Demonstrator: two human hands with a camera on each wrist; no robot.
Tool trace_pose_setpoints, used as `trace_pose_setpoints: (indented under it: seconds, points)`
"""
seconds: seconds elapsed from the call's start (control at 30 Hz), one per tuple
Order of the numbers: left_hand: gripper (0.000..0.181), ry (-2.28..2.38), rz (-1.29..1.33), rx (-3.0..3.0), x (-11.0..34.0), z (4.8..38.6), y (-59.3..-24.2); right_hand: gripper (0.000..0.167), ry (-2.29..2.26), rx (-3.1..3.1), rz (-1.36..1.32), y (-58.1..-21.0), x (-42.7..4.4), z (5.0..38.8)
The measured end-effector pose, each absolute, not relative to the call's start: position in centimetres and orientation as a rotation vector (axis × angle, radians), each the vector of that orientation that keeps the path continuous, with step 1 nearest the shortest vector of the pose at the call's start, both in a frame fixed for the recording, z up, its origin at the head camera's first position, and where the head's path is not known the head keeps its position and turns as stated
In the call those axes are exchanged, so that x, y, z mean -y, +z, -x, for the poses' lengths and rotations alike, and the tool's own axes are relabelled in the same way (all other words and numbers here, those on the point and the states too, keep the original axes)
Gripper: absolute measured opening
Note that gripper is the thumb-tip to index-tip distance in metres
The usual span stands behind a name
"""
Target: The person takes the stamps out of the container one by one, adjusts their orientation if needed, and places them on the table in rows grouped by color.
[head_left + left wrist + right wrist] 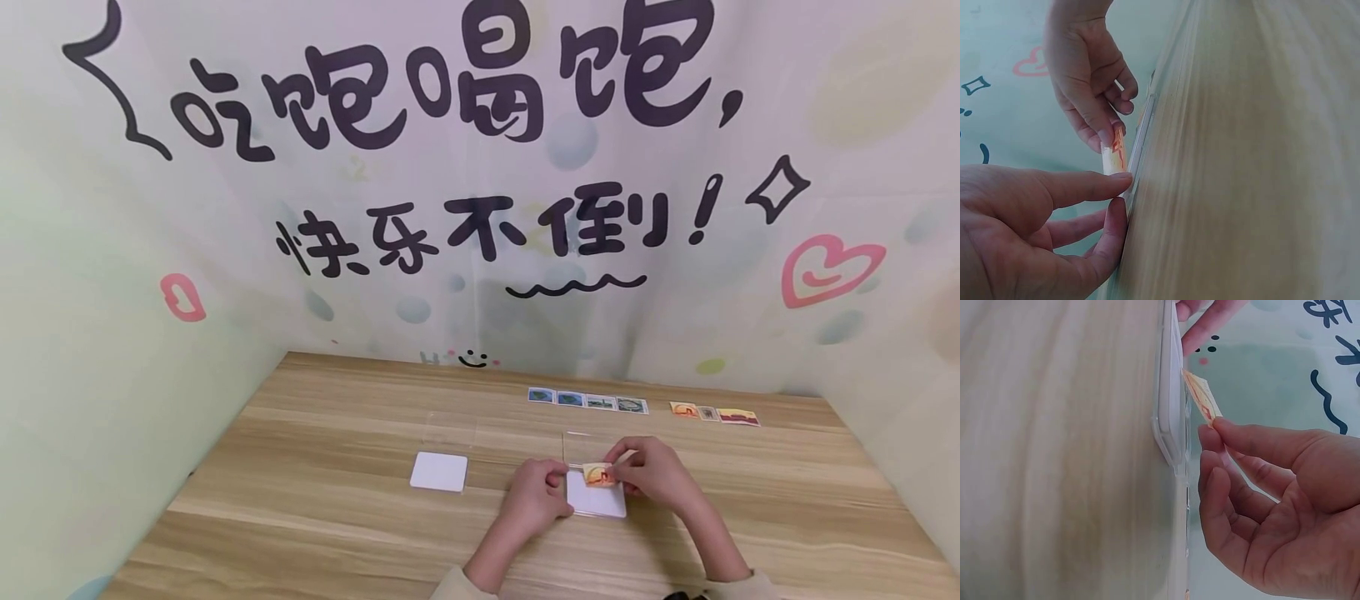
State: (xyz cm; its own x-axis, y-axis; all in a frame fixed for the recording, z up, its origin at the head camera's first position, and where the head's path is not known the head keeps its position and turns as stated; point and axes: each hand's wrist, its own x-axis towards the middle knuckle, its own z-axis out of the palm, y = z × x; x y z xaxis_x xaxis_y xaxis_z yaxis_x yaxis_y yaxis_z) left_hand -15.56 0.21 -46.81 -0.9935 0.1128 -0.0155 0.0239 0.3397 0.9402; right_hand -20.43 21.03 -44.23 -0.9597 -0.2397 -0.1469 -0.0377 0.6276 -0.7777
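A small orange-and-yellow stamp [597, 475] is pinched between thumb and forefinger of my right hand [654, 473]. It is held tilted over the upper part of a white pad [595, 502] in a clear plastic case [1165, 434], whose transparent lid [576, 444] lies folded back behind it. At the case's left side, my left hand [531, 500] holds the edge, forefinger near the hinge and thumb by the near corner. The right wrist view shows the stamp [1202, 397] slanting towards the pad, and I cannot tell whether they touch.
To the left lies a second white pad [438, 472] with a faint clear lid [450, 429] behind it. Several blue and green stamps [587, 401] form a row at the back. Further right are an orange stamp [683, 409], a grey one [708, 413] and a red-yellow one [738, 417].
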Motion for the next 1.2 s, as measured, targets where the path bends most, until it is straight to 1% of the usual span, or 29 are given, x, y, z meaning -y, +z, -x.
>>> trace_pose_setpoints:
  seconds: [0.7, 1.2]
  points:
    - [0.044, 1.772, -0.147, -2.484, -0.1, 15.5, -46.8, 0.006, -1.285, -2.598, 0.239, -43.9, -22.1, 20.5]
    - [0.046, 1.763, -0.133, -2.492, -0.1, 15.4, -46.6, 0.009, -1.264, -2.627, 0.226, -43.6, -23.2, 21.0]
